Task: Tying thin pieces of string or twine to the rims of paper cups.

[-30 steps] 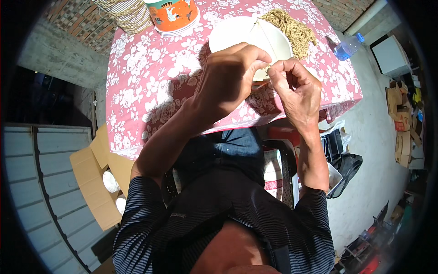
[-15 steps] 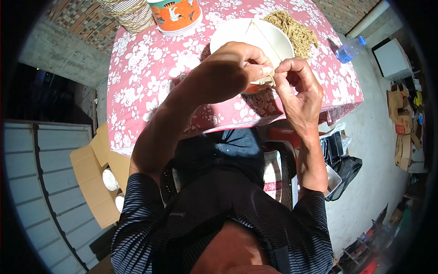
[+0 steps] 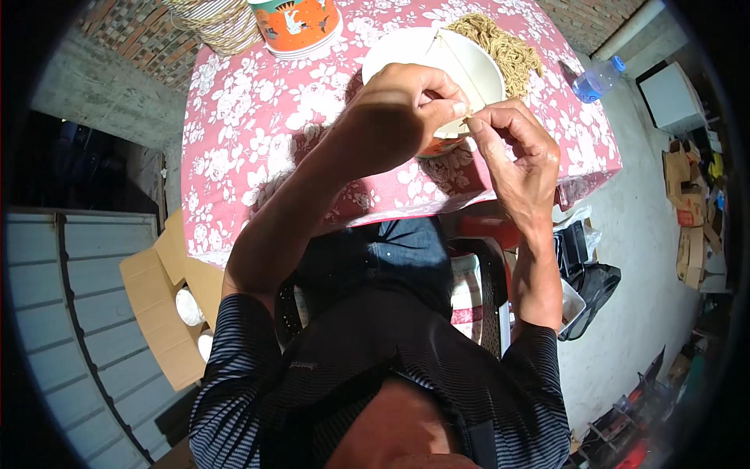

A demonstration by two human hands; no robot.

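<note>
A white-lined tub (image 3: 391, 51) with an orange printed outside stands near the table's front edge, partly hidden by my hands. A thin tan cord (image 3: 464, 69) stretches across its opening to its near right rim. There my left hand (image 3: 418, 100) is closed, thumb against fingers, pinching the cord. The fingertips of my right hand (image 3: 525, 156) meet it from the right, thumb and forefinger pressed together on the same cord. Exactly how the cord runs between the fingertips is too small to make out.
A heap of tan cord (image 3: 508, 56) lies behind the tub. An orange printed tub (image 3: 297, 26) and a cord-wrapped container (image 3: 217, 25) stand at the far left. A plastic bottle (image 3: 598, 81) lies by the right edge of the flowered tablecloth (image 3: 234, 156).
My right hand has shifted slightly right, its fingers bending closer together. My left fingertips have risen a little. The cord end that hung below the fingers no longer shows clearly.
</note>
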